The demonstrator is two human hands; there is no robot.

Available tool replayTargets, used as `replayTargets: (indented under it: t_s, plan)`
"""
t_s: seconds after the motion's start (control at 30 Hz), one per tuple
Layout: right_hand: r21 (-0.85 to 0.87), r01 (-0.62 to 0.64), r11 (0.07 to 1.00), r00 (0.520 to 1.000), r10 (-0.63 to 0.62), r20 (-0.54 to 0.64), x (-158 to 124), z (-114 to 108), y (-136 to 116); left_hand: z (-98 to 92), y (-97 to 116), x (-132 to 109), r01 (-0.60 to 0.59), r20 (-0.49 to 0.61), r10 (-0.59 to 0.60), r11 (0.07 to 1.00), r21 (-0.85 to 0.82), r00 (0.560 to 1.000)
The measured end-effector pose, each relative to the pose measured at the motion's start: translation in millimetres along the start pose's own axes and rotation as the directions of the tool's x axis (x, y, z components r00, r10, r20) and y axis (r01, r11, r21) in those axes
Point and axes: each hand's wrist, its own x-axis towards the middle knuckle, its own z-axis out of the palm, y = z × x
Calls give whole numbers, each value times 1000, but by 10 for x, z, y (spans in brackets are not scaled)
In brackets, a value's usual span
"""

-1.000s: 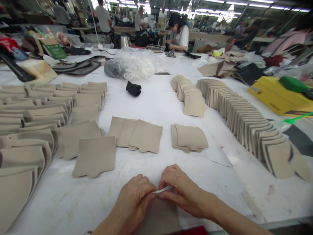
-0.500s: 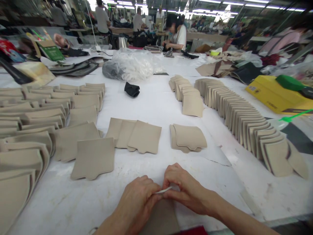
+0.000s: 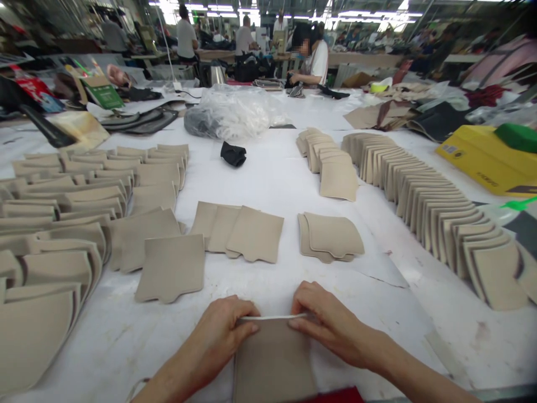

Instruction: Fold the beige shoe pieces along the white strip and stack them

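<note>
The beige panel [image 3: 272, 358] is at the bottom centre of the frame, its pale upper edge drawn almost straight. The left hand [image 3: 224, 327] pinches that edge near its left corner, thumb on the near face and fingers behind; the right hand [image 3: 329, 322] pinches it the same way near the right end. Holding both ends probably keeps the edge level and taut. Something red [image 3: 335, 395] shows below, its purpose unclear.

Just above, a single tabbed panel [image 3: 172, 268], an overlapping group [image 3: 255, 234] and a pair [image 3: 335, 236] lie flat, perhaps spread for easy reach. Overlapping stacks [image 3: 44, 330] fill the left side; a long fanned row [image 3: 436, 215] runs down the right, the overlap likely saving room and leaving edges graspable. A black cloth [image 3: 234, 155] lies upper centre.
</note>
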Motion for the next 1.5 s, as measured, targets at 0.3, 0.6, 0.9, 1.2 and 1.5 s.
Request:
replayTargets:
  t_s: [0.3, 0.6, 0.9, 1.2, 1.5]
  plan:
    - [-334, 243, 911, 958, -171, 231, 237, 193, -265, 65, 35, -55, -87, -34, 85, 994, -59, 996]
    - [-347, 168, 923, 967, -86, 239, -33, -47, 6, 27, -106, -103, -63, -75, 51, 984, -166, 996]
    - [201, -128, 971, 992, 120, 48, -95, 84, 251, 104, -300, -6, 14, -15, -25, 869, -495, 1000]
    - [301, -197, 933, 903, 292, -316, -238, -472, 117, -160, -169, 412, -222, -563, 233, 971, 89, 793]
    - [-483, -650, 587, 739, 337, -584, 285, -1355, -28, -291, 68, 1103, 12, -645, 119, 981, 194, 755]
